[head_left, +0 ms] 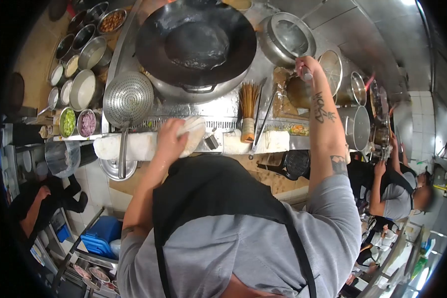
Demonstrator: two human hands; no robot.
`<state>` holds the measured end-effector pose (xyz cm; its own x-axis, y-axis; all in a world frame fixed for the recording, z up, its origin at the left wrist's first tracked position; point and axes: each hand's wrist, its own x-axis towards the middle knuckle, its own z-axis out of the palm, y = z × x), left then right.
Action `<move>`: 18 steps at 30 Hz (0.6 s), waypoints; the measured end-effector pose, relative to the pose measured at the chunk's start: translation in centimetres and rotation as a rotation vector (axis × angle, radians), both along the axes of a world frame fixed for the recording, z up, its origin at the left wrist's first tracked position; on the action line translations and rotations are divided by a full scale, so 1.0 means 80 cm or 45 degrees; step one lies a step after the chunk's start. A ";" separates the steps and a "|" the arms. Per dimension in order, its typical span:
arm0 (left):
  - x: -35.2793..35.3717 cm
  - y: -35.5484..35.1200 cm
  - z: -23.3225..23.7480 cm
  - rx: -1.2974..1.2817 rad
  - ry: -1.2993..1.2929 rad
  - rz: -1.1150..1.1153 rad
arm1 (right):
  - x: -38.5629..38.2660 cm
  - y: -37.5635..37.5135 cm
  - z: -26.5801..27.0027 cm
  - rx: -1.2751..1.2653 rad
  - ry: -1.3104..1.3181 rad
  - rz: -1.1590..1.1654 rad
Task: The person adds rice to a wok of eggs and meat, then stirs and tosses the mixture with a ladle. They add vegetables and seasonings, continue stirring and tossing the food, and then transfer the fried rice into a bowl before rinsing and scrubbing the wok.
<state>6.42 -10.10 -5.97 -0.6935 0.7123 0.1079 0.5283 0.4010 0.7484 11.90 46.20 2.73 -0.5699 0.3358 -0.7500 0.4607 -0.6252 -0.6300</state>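
Note:
My left hand (174, 139) is closed on a folded white cloth (193, 133) at the stove's front edge. Further right, my right hand (308, 67) is wrapped round the end of a metal handle (307, 75); what the handle belongs to is hard to make out. A steel pot (289, 37) with liquid in it stands just beyond that hand. The large black wok (196, 42), wet inside, rests on the burner ring. A perforated strainer (129, 99) lies left of the wok, its handle hanging over the front ledge.
A bamboo brush (248, 111) and tongs (264, 116) lie before the wok. Bowls of ingredients, with green pieces (67, 122) and purple pieces (87, 123), stand at the left. Pots (358, 128) are at the right. Other people (397, 196) stand right and left.

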 end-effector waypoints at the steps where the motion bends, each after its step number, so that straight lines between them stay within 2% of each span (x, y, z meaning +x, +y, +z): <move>1: 0.006 0.014 0.006 0.047 -0.074 -0.045 | 0.003 -0.004 0.007 -0.339 0.234 -0.213; 2: 0.010 0.026 0.006 0.104 -0.078 -0.132 | 0.010 -0.010 0.009 -0.680 0.473 -0.418; 3: 0.011 0.035 0.004 0.111 -0.061 -0.203 | 0.012 -0.022 0.015 -0.508 0.514 -0.419; 4: 0.010 0.042 0.006 0.117 -0.043 -0.271 | 0.016 -0.031 0.021 -0.569 0.592 -0.422; 8: 0.005 0.033 0.012 0.135 -0.184 -0.092 | 0.023 -0.046 0.059 -0.628 0.810 -0.438; 10: -0.004 0.012 -0.002 0.065 -0.224 0.028 | 0.014 -0.046 0.096 -0.627 0.700 -0.407; 13: -0.005 -0.021 -0.024 -0.301 0.046 0.160 | -0.019 -0.047 0.147 -0.499 0.577 -0.314; 14: -0.004 -0.029 -0.031 -0.424 0.104 0.213 | -0.028 -0.053 0.161 -0.415 0.532 -0.303; 16: -0.006 -0.036 -0.041 -0.397 -0.075 0.186 | -0.031 -0.039 0.143 0.009 0.649 0.041; 18: -0.002 -0.039 -0.040 -0.340 -0.267 0.087 | -0.037 -0.046 0.138 0.414 0.329 -0.095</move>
